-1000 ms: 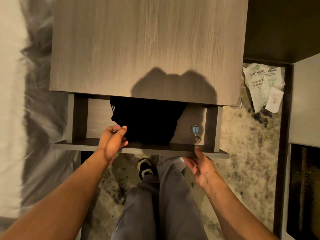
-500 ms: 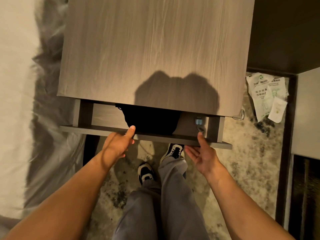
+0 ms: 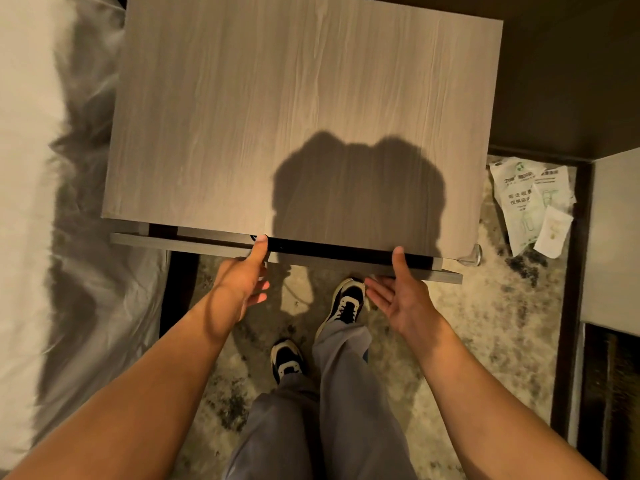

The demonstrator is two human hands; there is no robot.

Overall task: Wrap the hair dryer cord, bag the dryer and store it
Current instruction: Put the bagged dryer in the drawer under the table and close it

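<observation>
The drawer (image 3: 194, 241) of the grey wooden nightstand (image 3: 304, 109) sticks out only a narrow strip below the top. A thin sliver of the black bag (image 3: 332, 250) shows in the gap; the hair dryer itself is hidden. My left hand (image 3: 244, 284) rests its thumb on the drawer's front edge with the fingers under it. My right hand (image 3: 401, 294) lies palm up against the same front edge, thumb on top. Neither hand holds an object.
A white bed (image 3: 31, 202) lies to the left of the nightstand. White printed packets (image 3: 530, 202) lie on the patterned carpet at the right, beside a dark frame and a light panel (image 3: 613, 237). My legs and black-and-white shoes (image 3: 346, 303) stand just in front of the drawer.
The drawer has slid in from wide open to nearly shut, hiding almost all of the black bag. Both hands have followed its front edge toward the nightstand.
</observation>
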